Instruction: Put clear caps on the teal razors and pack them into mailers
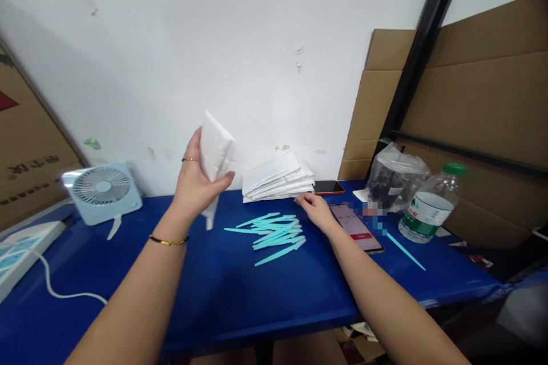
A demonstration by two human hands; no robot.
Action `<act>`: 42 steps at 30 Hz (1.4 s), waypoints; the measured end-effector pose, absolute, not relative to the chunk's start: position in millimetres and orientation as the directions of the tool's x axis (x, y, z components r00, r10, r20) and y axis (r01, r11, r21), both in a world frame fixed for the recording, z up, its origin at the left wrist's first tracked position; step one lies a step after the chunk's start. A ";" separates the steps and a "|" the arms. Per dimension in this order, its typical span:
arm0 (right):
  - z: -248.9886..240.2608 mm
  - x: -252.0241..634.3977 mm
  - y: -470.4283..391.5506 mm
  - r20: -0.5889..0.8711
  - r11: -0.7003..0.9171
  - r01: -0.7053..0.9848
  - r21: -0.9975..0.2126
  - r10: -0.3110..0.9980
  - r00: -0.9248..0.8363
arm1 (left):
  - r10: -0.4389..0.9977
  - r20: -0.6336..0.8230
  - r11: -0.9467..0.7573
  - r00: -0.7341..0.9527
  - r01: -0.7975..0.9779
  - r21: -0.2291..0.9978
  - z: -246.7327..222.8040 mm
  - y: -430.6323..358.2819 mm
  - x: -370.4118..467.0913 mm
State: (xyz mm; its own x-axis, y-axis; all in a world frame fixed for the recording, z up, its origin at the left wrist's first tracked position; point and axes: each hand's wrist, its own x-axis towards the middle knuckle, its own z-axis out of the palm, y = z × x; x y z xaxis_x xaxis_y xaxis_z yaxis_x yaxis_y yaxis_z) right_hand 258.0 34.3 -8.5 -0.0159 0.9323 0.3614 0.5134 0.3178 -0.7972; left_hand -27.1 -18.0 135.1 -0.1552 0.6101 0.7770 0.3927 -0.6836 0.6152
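Note:
My left hand (194, 185) is wrapped round a folded white plastic packet (215, 148), holding it upright above the table in front of the wall. A stack of similar flat white packets (278, 177) lies against the wall. By the stack's lower right corner is my right hand (315, 210), its fingertips pressed together; whether anything is between them is hidden. Between the hands lies a loose pile of turquoise eyebrow razors (278, 234), long and thin with tapered handles.
A phone showing a timer (355, 228) lies under my right forearm, and another phone (329, 187) behind. At right stand a bagged dark cup (387, 179) and a green-capped bottle (430, 205). On the left are a small fan (103, 191) and a power strip (29, 254).

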 end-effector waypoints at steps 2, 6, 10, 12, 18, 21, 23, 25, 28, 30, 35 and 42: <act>-3.9 267.8 34.8 0.368 0.331 0.597 -0.730 0.928 -0.065 | 0.727 0.686 -0.559 -0.001 0.579 0.593 117.9 -8.5 -52.5; -4.7 272.0 33.1 0.325 0.385 0.640 -0.665 0.921 -0.216 | 0.940 0.342 -0.202 0.001 0.808 0.554 68.7 7.1 -94.3; -6.2 265.5 29.0 0.291 0.499 0.643 -0.581 0.865 -0.409 | 0.976 0.193 -0.176 0.100 0.885 0.432 37.5 4.2 -87.2; -5.0 264.5 27.4 0.262 0.560 0.616 -0.554 0.820 -0.509 | 0.939 0.123 -0.344 0.322 0.864 0.366 31.3 1.4 -66.8; -6.2 269.4 29.8 0.294 0.573 0.599 -0.559 0.813 -0.503 | 0.875 0.069 -0.476 0.480 0.823 0.310 15.9 19.2 -12.7; -9.6 269.4 33.3 0.333 0.526 0.651 -0.548 0.850 -0.408 | 0.915 0.034 -0.390 0.403 0.858 0.333 5.7 34.2 -8.6; -11.5 266.4 35.3 0.336 0.496 0.663 -0.561 0.868 -0.366 | 0.918 0.013 -0.374 0.396 0.856 0.357 0.0 40.8 -10.6; -12.7 260.2 36.7 0.330 0.479 0.653 -0.587 0.878 -0.347 | 0.913 0.016 -0.384 0.408 0.844 0.374 -4.1 43.8 -13.1; -14.0 246.4 37.2 0.322 0.481 0.631 -0.609 0.876 -0.358 | 0.903 0.045 -0.408 0.428 0.819 0.403 -6.4 42.7 -14.4; -14.8 238.0 36.8 0.299 0.492 0.621 -0.610 0.869 -0.395 | 0.899 0.084 -0.424 0.431 0.804 0.416 -5.5 40.2 -13.6; -17.4 241.2 42.5 0.315 0.503 0.603 -0.619 0.862 -0.397 | 0.886 0.206 -0.464 0.416 0.808 0.363 -1.7 39.7 -11.3; -16.5 271.1 52.9 0.338 0.437 0.754 -0.490 0.893 -0.298 | 0.898 0.275 -0.418 0.342 0.858 0.298 -6.6 46.2 -13.5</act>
